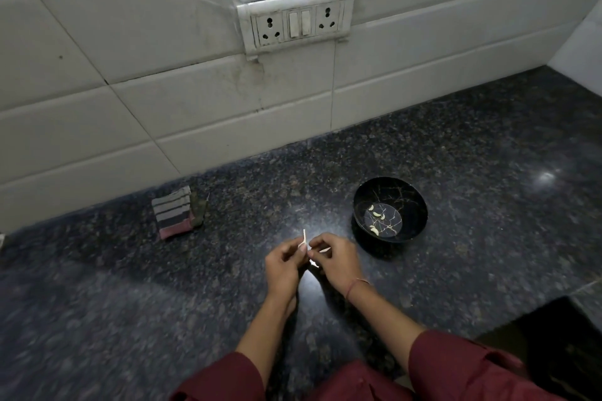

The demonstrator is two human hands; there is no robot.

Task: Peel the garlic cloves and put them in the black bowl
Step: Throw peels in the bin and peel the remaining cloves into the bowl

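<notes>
**Garlic clove held in both hands, bowl to the right**

- Garlic clove (pixel 323 250): pale and largely hidden by fingers. It is pinched between the curled fingertips of the left hand (pixel 282 265) and the right hand (pixel 336 262), which meet over the dark speckled granite countertop (pixel 488 172).
- Strip of peel (pixel 304 235): thin, standing up from the point where the fingertips meet. A second pale sliver (pixel 314 263) hangs just below.
- Black bowl (pixel 420 221): has gold veining and stands on the countertop near the right hand, beyond it and to its right, not touching it. It holds several peeled cloves (pixel 377 214) scattered on its bottom.
- Folded striped cloth (pixel 174 216): lies left of the hands, well apart from them and close to the wall.
- Socket-and-switch plate (pixel 298 24): mounted on the white tiled wall (pixel 97 42).
- Red thread (pixel 353 286): tied round the right wrist.
- Maroon sleeves (pixel 456 368): at the lower edge of the view.
</notes>
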